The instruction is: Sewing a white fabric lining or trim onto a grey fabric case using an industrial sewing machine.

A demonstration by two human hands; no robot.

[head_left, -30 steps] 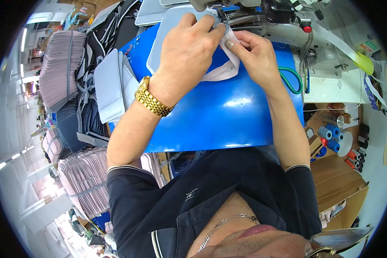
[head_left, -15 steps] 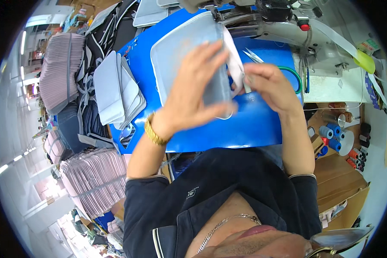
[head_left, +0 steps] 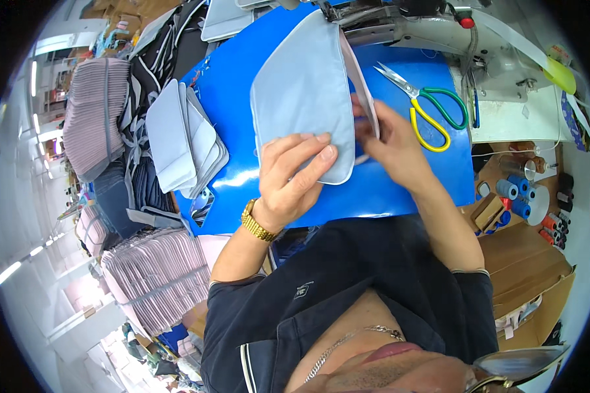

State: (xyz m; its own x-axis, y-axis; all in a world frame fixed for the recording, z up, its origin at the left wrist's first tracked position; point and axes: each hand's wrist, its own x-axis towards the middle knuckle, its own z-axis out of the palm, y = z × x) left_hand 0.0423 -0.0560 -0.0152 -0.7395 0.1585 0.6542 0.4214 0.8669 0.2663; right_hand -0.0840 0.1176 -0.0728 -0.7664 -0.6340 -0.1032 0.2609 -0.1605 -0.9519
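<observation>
**Well, two hands are at a gray-blue cloth panel by the sewing machine**

I see a person in a dark shirt (head_left: 354, 275) working at a table with a shiny blue cover (head_left: 236, 196). The gray-blue cloth panel (head_left: 301, 92) is in the middle, over the blue cover, and its top end reaches up to the sewing machine (head_left: 498, 52). It has round corners and a thin raised edge.

The left hand (head_left: 292, 173) lies on the lower left part of the panel, with its fingers bent over the front. I can't tell if it grips the cloth or just rests there. A gold watch (head_left: 259, 223) sits on that wrist. The right hand (head_left: 393, 147) is curled around a pale pink strip (head_left: 357, 72) that runs down along the panel's right side. Its fingers are a bit blurry.

Near the right hand is a pair of scissors (head_left: 410, 90), with one yellow handle and one green. The blades are a little apart. Over on the left, a small pile of gray panels (head_left: 170, 134) lies on the blue cover. Past it are tied pink bundles (head_left: 98, 111). On the right, low down, I see blue thread spools (head_left: 507, 188) and a brown cardboard box (head_left: 531, 281).
</observation>
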